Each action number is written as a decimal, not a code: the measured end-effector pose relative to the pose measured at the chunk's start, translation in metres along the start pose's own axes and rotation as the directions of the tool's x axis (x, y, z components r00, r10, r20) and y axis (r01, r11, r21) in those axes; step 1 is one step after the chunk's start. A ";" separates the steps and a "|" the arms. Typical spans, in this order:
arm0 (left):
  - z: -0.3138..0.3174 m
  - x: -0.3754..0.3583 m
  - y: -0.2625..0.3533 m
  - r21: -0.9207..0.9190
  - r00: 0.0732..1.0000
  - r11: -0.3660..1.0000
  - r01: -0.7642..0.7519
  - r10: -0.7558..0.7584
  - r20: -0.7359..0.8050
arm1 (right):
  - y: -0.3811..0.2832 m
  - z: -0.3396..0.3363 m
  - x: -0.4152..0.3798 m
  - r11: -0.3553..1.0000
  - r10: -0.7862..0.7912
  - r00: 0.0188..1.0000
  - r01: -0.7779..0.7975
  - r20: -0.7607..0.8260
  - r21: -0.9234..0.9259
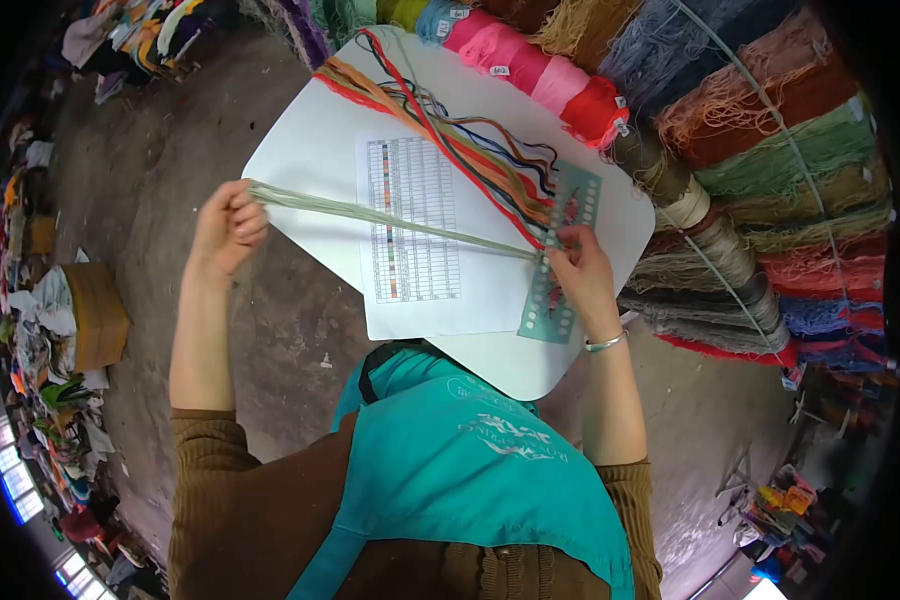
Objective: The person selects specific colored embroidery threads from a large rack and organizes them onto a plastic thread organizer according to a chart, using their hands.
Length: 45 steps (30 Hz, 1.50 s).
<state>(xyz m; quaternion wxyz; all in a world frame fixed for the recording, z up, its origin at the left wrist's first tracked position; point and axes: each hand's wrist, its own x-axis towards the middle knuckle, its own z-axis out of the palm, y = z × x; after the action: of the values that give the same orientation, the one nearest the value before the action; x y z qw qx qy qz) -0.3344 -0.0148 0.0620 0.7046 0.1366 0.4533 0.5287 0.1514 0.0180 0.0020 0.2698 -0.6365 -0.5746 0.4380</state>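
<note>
My left hand (232,228) is closed around one end of a pale green thread bundle (370,214), left of the white board (300,150). The bundle stretches taut across a printed colour chart (410,270) to a teal card with round holes (545,310). At that card, my right hand (580,268) pinches the bundle's other end near the card's edge. Red, orange, black and brown threads (470,160) run from the card's upper part to the board's top left.
Hanks of coloured yarn (790,150) fill the right side and top. A cardboard box (100,315) and heaps of fabric lie at the left. More colourful material (785,500) sits at the lower right.
</note>
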 end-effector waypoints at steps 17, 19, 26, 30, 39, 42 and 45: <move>0.031 0.027 -0.061 0.886 0.673 -0.248 -0.391 0.580 0.459 | -0.009 0.038 -0.027 0.770 -0.428 0.817 0.106 -0.386 -0.630; 0.058 0.040 -0.080 0.776 0.638 -0.310 -0.550 0.444 0.630 | -0.006 0.041 -0.034 0.773 -0.408 0.817 0.072 -0.407 -0.631; 0.074 0.039 -0.115 0.682 0.696 -0.445 -0.581 0.163 0.699 | -0.001 0.049 -0.078 0.794 -0.315 0.743 -0.134 -0.590 -0.592; 0.075 0.040 -0.112 0.670 0.699 -0.430 -0.605 0.115 0.705 | 0.013 0.048 -0.092 0.718 -0.386 0.656 -0.228 -0.649 -0.657; 0.030 -0.014 -0.104 0.826 0.801 -0.024 -0.564 0.230 0.553 | -0.014 0.032 -0.102 0.765 0.200 0.746 -0.523 -0.635 -0.375; 0.014 -0.032 -0.123 0.899 0.955 0.437 -0.003 -0.266 0.133 | -0.031 0.027 -0.102 0.683 0.257 0.759 -0.581 -0.598 -0.443; -0.005 -0.028 -0.160 0.839 0.897 0.531 0.121 -0.420 0.137 | -0.015 0.024 -0.104 0.717 0.111 0.788 -0.486 -0.606 -0.500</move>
<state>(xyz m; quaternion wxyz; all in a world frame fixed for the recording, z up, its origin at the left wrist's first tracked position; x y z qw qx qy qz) -0.2398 -0.1052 -0.0346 0.7003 0.4553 0.5380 0.1135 0.1276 -0.0841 0.0286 0.1109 -0.8722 -0.4723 0.0622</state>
